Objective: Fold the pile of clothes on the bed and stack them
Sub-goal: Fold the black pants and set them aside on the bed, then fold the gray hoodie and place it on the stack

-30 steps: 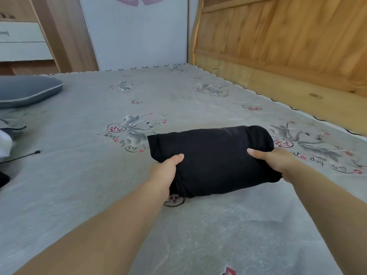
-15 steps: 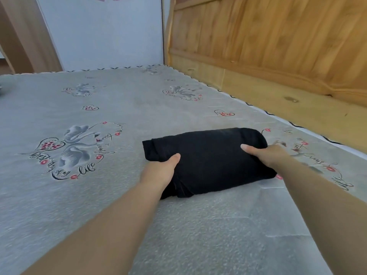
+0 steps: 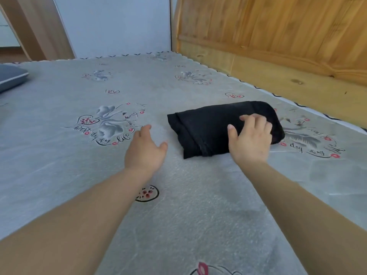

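Left hand [image 3: 146, 150] just let go, open at nine o'clock of the folded black cloth garment [image 3: 214, 129]; right hand [image 3: 250, 138] rests loose-fingered on it, on the grey printed bed [image 3: 79, 155].

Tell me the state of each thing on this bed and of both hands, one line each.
Black fabric garment: folded into a compact bundle, lying on the mattress.
Right hand: fingers spread, resting on the garment.
Left hand: open, off the garment, holding nothing.
Grey pillow: lying at the left edge.
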